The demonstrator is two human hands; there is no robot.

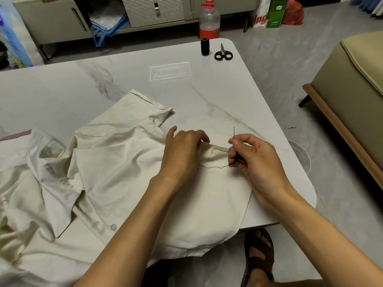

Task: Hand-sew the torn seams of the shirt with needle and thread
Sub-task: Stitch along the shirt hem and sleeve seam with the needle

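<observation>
Shirt (pixel 116 162): cream, creased, collar open, spread over the near half of the table (pixel 62 85), one corner hanging off its near edge.
Thread (pixel 215 167): dark, wavy, loose across the cloth by the folded hem (pixel 217 147).
Left hand (pixel 182 150): rests on the cloth, pinching the hem.
Right hand (pixel 257 160): pinches the needle (pixel 234 131), point up, at the hem.
Table's far edge: black spool (pixel 205 47), scissors (pixel 223 53).

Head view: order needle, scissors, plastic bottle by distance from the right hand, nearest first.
1. needle: pinched by the right hand, tip pointing up.
2. scissors: near the far edge of the table, right of the thread spool.
3. plastic bottle: beyond the table's far edge.
</observation>
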